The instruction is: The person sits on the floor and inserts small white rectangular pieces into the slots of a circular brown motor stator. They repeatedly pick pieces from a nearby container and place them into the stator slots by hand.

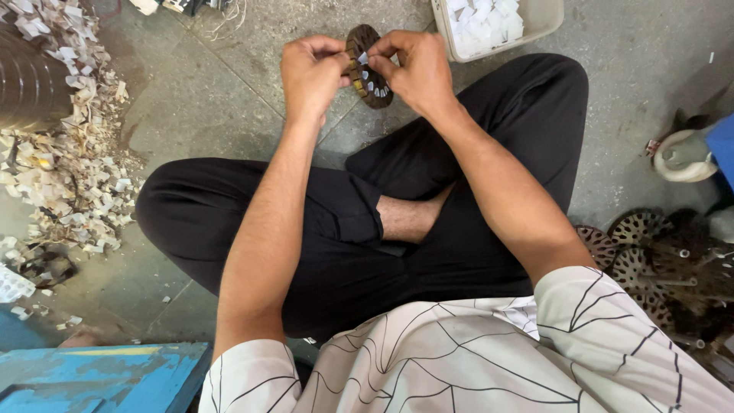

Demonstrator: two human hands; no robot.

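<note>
Seen from above, a person sits cross-legged on a concrete floor. Paper scraps lie heaped along its left edge. The left hand grips a dark slotted stator core, steadying it upright while the right hand pinches a white paper slip at a slot. A tray of slips sits within reach; more cores are stacked at the right edge.

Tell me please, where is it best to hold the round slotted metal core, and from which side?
Probably by its outer rim, from both sides, as the left hand and right hand do now. The core stands on edge between them; its inner slots carry white paper pieces, so fingers on the rim leave the slots free.
</note>
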